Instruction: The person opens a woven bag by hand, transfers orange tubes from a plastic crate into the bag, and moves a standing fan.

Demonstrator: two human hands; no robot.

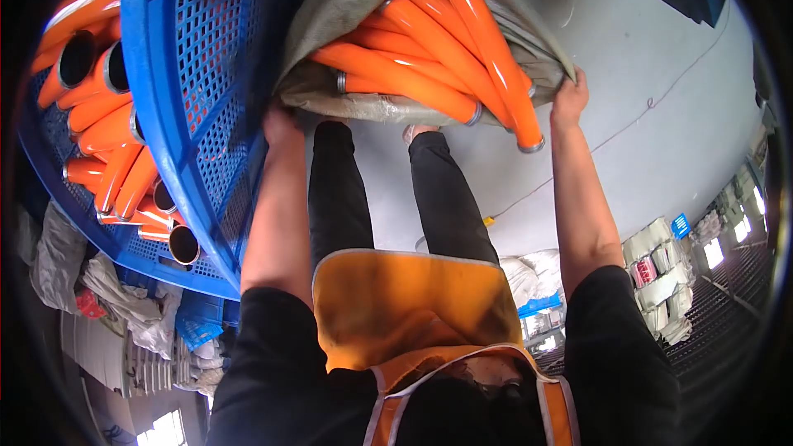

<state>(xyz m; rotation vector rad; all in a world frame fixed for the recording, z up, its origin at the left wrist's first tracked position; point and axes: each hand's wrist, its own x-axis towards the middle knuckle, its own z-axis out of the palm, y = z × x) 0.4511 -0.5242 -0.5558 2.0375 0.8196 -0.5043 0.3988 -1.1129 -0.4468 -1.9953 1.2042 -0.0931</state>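
A grey-green woven sack (351, 0) lies with its mouth toward me, full of glossy orange curved pipes (442, 29) with metal-rimmed ends. One pipe (496, 49) sticks out over the sack's lower lip. At the right corner of the mouth, my right hand (570, 99) is closed on the sack's edge. My left hand (282, 122) is at the left corner, in shadow beside the blue crate; it grips the sack's edge, though its fingers are mostly hidden.
A blue plastic crate (161, 74) with mesh walls stands close on my left, holding several orange pipes (111, 132). A thin cable (611, 139) runs over the grey floor (644, 66). White bundles (657, 272) are stacked at the right, and bagged material (124, 297) lies behind the crate.
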